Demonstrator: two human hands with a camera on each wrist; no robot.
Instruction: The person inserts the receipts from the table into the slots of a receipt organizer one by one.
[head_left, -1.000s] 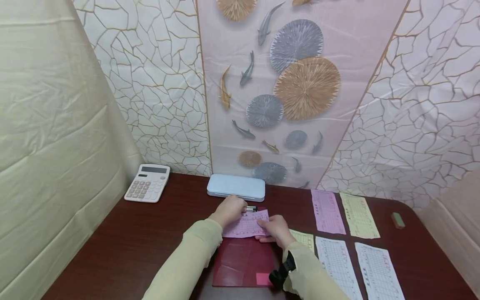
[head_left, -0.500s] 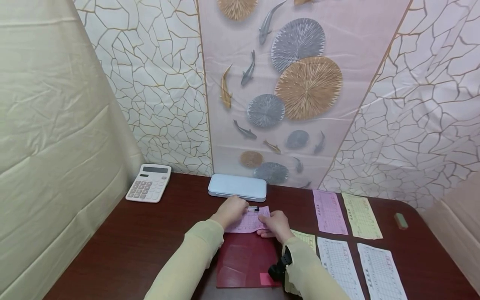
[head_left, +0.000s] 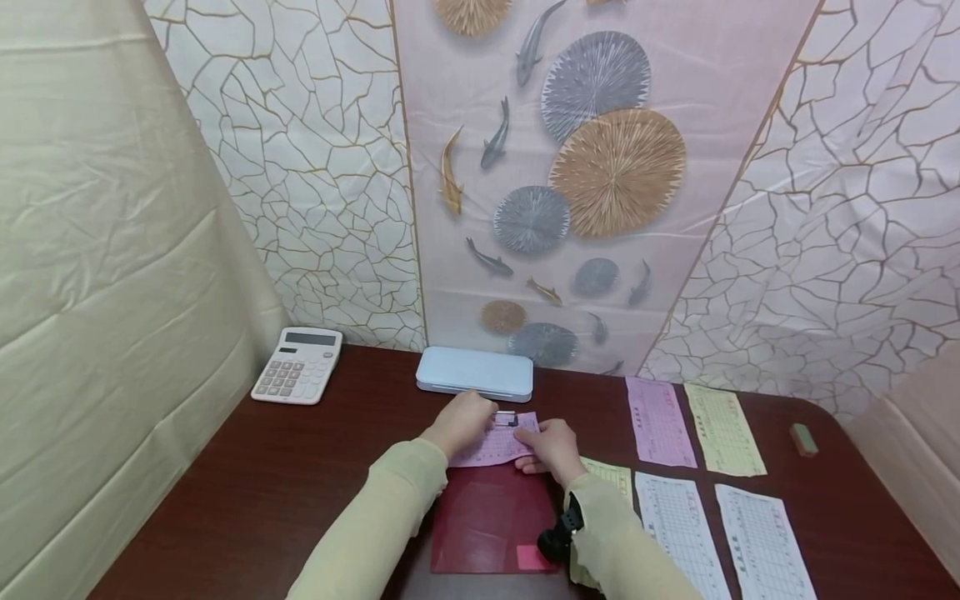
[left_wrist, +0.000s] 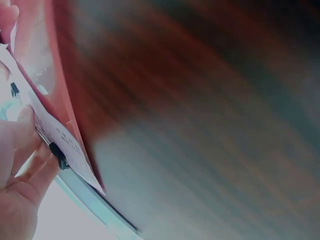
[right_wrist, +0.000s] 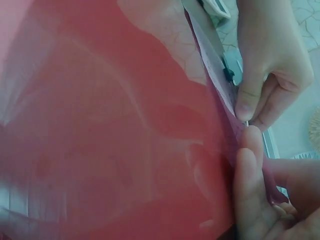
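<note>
A dark red folder (head_left: 487, 517) with a pink tab lies on the table in front of me. Across its top is a pink printed slip (head_left: 487, 451), with a metal clip (head_left: 507, 419) over the slip's upper edge. My left hand (head_left: 461, 421) pinches the left part of the clip; the left wrist view shows the clip's black end (left_wrist: 59, 155) beside those fingers. My right hand (head_left: 553, 450) holds the slip's right edge between thumb and fingers. In the right wrist view, the thumb (right_wrist: 246, 175) lies close below the left fingertips.
Behind the hands sits a light blue case (head_left: 474, 372). A white calculator (head_left: 297, 367) stands at the back left. To the right lie a pink slip (head_left: 660, 421), a yellow slip (head_left: 724, 429), white sheets (head_left: 682, 525) and a small green eraser-like block (head_left: 803, 439). Another yellow slip (head_left: 611, 477) is partly covered by the right arm.
The pink slip has slid up towards the folder's top edge, with the right hand following. The clip's metal part now shows as a thin loop. The left hand has stayed nearly in place.
</note>
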